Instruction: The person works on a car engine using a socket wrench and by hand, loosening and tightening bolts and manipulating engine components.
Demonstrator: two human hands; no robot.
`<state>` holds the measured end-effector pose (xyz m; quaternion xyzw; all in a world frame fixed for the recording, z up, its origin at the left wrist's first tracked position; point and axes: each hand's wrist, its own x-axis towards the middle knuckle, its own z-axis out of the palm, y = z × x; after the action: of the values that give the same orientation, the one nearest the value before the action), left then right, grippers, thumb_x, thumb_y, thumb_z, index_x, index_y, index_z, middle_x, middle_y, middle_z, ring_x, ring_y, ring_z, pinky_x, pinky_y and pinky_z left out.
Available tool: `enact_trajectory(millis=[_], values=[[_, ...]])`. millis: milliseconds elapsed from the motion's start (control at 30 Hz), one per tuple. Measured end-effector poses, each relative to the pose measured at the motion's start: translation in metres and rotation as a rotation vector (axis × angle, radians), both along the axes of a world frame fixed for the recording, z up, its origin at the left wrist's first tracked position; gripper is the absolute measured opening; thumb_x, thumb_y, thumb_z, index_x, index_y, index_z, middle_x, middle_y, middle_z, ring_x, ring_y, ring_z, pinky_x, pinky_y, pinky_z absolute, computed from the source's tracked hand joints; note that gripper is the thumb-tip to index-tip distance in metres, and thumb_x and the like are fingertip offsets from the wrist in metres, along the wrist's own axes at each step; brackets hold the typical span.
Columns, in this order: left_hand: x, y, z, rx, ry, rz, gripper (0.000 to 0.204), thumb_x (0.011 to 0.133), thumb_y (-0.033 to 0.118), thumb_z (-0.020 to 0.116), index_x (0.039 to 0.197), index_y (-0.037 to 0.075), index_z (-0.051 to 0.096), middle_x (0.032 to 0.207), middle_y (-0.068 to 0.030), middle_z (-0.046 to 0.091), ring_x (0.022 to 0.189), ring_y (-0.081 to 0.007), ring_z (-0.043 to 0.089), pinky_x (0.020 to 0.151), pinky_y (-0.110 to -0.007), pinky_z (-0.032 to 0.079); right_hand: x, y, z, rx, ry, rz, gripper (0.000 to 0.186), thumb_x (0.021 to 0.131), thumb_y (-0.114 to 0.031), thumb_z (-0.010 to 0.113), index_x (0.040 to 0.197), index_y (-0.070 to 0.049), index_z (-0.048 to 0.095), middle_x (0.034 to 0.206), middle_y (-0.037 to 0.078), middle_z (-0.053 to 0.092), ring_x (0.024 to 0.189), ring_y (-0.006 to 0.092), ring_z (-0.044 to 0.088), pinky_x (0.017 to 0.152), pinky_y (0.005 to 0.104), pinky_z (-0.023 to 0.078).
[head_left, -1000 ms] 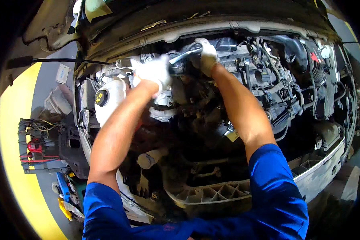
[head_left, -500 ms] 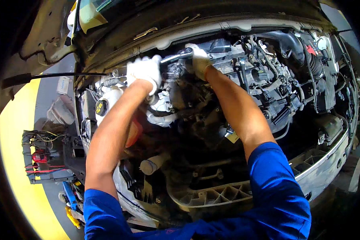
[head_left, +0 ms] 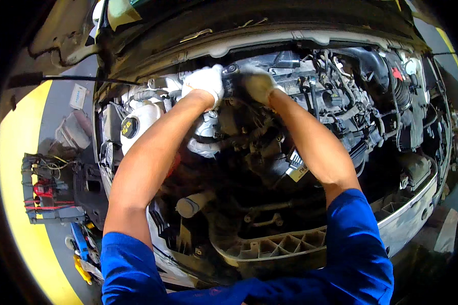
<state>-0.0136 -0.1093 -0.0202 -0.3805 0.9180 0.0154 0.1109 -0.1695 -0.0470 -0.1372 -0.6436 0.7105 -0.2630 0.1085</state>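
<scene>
Both my hands wear white gloves and reach to the back of an open car engine bay. My left hand is closed round the handle of a ratchet wrench; the glove hides most of it. The wrench's dark round head shows between my hands. My right hand is just right of that head, its glove smeared by motion and darkened, so its fingers cannot be made out. Below the hands lies the engine, with hoses and metal parts. Whatever fastener sits under the wrench is hidden.
A white reservoir with a black cap stands left of my left forearm. The front crossmember spans the near side. A prop rod crosses at far left. On the floor there are a tool tray and a grey container.
My left hand has moved right, closer to the wrench head, and the handle is now mostly covered. My right hand has shifted slightly right and down. The view has shifted a little.
</scene>
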Motion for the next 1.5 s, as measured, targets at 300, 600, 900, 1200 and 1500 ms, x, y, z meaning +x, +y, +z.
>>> enact_trajectory(millis=[300,600,900,1200,1500], values=[[-0.015,0.006,0.008,0.014,0.123,-0.241,0.035,0.094,0.022,0.052,0.12,-0.001,0.053,0.106,-0.0286,0.066,0.1,-0.0432,0.065,0.087,-0.048,0.051,0.023,0.012,0.009,0.188,-0.062,-0.162,0.038,0.09,-0.032,0.053,0.114,-0.006,0.068,0.117,0.021,0.066,0.108,0.0357,0.065,0.092,0.0421,0.052],[-0.057,0.029,0.01,0.077,-0.01,0.002,0.034,0.093,0.024,0.055,0.12,0.005,0.06,0.117,-0.0262,0.065,0.107,-0.0375,0.065,0.086,-0.043,0.054,-0.005,-0.011,-0.047,0.085,0.103,-0.166,0.039,0.088,-0.033,0.054,0.113,-0.007,0.068,0.114,0.017,0.069,0.105,0.0329,0.067,0.086,0.0419,0.053],[-0.019,0.009,0.004,-0.146,0.163,-0.286,0.032,0.1,0.026,0.043,0.126,0.013,0.056,0.12,-0.0182,0.065,0.111,-0.0384,0.062,0.094,-0.046,0.049,0.016,0.007,0.001,0.202,-0.043,-0.194,0.04,0.086,-0.033,0.053,0.113,-0.007,0.068,0.116,0.018,0.068,0.106,0.0356,0.066,0.088,0.0421,0.053],[-0.041,0.047,0.004,-0.009,0.197,0.085,0.042,0.097,0.034,0.043,0.12,0.002,0.059,0.114,-0.0254,0.066,0.106,-0.0404,0.065,0.091,-0.045,0.051,0.006,0.003,-0.022,0.071,0.086,-0.096,0.037,0.093,-0.028,0.047,0.12,-0.009,0.064,0.117,0.016,0.068,0.107,0.0339,0.065,0.089,0.0411,0.052],[-0.037,0.007,0.001,-0.023,0.094,-0.134,0.037,0.097,0.032,0.046,0.127,0.012,0.057,0.12,-0.02,0.065,0.112,-0.0383,0.062,0.093,-0.045,0.049,0.016,0.0,-0.01,0.261,0.01,-0.245,0.034,0.087,-0.027,0.053,0.109,-0.007,0.071,0.116,0.019,0.067,0.108,0.0339,0.066,0.091,0.0416,0.053]])
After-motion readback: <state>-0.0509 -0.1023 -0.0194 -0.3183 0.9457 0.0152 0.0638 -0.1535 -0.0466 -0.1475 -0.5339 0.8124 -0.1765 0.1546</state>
